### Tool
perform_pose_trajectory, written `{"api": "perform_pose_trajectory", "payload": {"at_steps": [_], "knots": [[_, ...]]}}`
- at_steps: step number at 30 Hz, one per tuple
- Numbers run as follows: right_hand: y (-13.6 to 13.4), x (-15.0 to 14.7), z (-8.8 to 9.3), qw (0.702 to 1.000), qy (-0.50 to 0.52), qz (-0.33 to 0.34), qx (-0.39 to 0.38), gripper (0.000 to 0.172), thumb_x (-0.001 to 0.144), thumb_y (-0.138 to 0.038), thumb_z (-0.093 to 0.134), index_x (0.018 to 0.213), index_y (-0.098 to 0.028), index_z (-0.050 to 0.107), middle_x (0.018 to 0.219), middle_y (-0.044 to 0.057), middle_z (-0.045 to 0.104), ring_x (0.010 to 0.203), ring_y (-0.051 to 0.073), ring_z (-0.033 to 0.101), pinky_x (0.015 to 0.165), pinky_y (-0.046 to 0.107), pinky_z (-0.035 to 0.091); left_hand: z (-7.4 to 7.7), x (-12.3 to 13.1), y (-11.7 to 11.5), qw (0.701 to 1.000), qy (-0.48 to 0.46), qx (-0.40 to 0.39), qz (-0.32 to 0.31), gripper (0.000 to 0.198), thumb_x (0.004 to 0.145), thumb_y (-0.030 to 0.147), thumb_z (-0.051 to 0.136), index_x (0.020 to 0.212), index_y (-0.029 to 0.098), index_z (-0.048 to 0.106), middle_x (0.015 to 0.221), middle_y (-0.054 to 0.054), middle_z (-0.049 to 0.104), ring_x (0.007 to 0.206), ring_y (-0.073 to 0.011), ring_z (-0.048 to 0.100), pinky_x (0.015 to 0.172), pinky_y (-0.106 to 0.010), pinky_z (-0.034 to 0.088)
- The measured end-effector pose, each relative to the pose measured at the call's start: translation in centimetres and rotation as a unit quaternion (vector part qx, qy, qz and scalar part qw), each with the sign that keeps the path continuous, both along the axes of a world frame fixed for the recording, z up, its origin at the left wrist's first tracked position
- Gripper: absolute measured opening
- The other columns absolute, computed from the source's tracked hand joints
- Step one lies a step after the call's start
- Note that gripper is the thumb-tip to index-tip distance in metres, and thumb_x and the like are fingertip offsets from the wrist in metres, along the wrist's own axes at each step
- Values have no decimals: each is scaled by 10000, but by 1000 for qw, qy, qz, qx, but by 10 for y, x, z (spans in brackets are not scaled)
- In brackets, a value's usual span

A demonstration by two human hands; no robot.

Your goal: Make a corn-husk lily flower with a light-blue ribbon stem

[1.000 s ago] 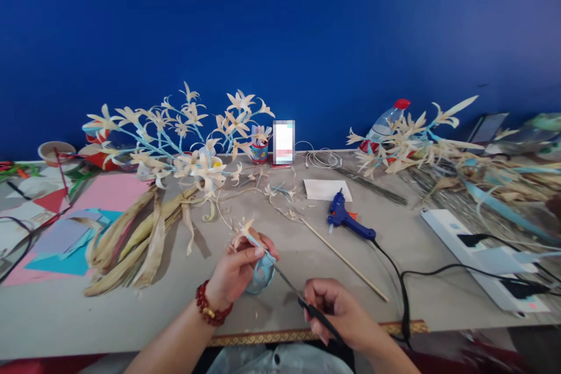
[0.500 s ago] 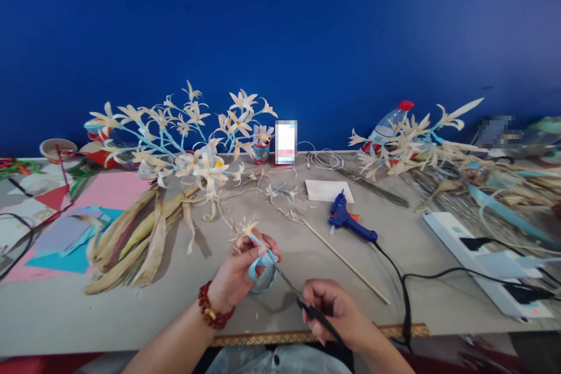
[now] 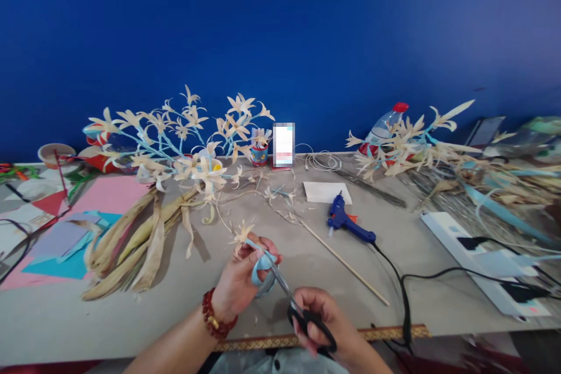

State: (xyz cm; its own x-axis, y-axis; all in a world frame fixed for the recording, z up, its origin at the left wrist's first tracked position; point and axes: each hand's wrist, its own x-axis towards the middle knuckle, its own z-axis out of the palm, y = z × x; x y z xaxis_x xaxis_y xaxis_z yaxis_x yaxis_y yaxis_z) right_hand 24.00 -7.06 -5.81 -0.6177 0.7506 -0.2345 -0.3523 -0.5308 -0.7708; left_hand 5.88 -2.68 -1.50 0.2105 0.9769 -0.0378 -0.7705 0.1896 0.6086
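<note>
Between the fingers of my left hand (image 3: 245, 272) is the blue-wrapped stem of a small cream flower (image 3: 242, 234). A light blue strip (image 3: 258, 276) loops down from that stem below my fingertips. My right hand (image 3: 322, 315) grips black-handled scissors (image 3: 290, 295), fingers at the loops. The blades point up and left, their tips at the blue strip beside my left fingertips. Whether the blades touch the strip I cannot tell.
Dried husks (image 3: 131, 245) and coloured paper (image 3: 56, 266) lie on the left. Right of my hands are a wooden stick (image 3: 344, 263), a blue glue gun (image 3: 350, 219) with its cord, and a white power strip (image 3: 464, 269). Finished flower branches (image 3: 175, 134) stand behind.
The scissors have turned so their loops face me, and my right hand has shifted slightly left and down. My left hand keeps its hold on the flower stem.
</note>
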Motion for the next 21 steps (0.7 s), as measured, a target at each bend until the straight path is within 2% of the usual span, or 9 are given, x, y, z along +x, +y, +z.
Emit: {"api": "perform_pose_trajectory", "payload": {"at_steps": [4,11,21], "knots": [[-3,-6,0,999,32,-1,25,565,560,-622,818,684,-146,540,505,-48,522,343,23,405,350,133,231,4,2,-1,1000,-1,-7,21,139,766,185,746,736,187,610,787,1,677,732,-108,632,812,-259,513],[1,-7,2,998,36,3,42,585,584,-665,779,718,-147,545,504,-41,519,347,29,376,360,143,231,4,4,-1,1000,14,-3,22,163,745,211,764,722,181,605,794,-9,679,717,-119,642,787,-258,517],[0,-15,3,998,34,-10,46,601,604,-706,736,703,-146,545,452,-58,487,315,18,324,350,145,214,3,4,-1,999,-28,-39,10,145,740,166,760,742,183,615,769,4,652,730,-116,624,789,-267,516]]}}
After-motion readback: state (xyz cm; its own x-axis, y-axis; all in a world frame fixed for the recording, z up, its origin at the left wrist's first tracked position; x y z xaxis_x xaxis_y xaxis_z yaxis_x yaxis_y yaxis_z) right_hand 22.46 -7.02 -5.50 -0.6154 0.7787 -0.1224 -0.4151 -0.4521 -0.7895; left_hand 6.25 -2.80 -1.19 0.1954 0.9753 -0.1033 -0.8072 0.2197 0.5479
